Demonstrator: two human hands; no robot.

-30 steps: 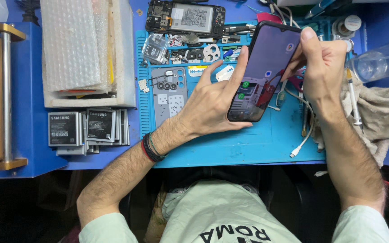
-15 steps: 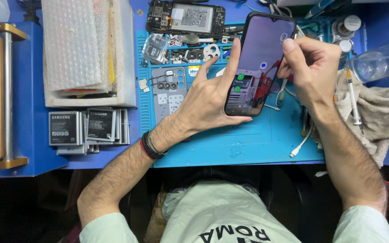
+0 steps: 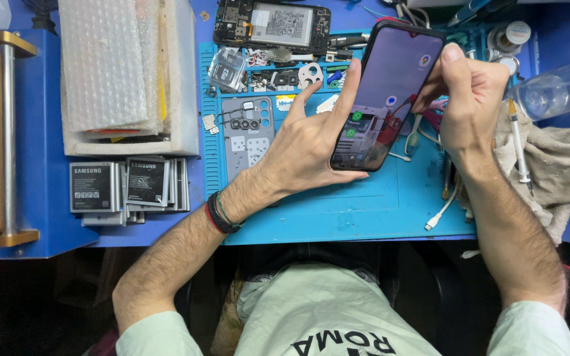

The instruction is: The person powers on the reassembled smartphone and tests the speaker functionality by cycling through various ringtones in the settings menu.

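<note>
The blue bench [image 3: 47, 198] is the biggest thing here. On it lies one light blue work mat [image 3: 338, 211], which reaches the near edge of the bench. One white tray of bubble wrap [image 3: 123, 72] sits toward the far left side, just left of the mat. One grey rag [image 3: 549, 165] is bunched up at the right edge. One clear bottle [image 3: 559, 89] lies above the rag.

One black phone [image 3: 387, 95] is held up over the far right part of the mat, with its screen lit. The left hand [image 3: 308, 145] holds the phone from its left side, fingers spread along the edge. The right hand [image 3: 470, 99] is curled at the phone's right edge and pinches it.

One opened phone [image 3: 272, 25] lies at the far edge of the mat. A pile of flat batteries [image 3: 126, 188] lies near the left corner of the mat; two show on top. One white cable [image 3: 446, 204] trails under the right wrist.
</note>
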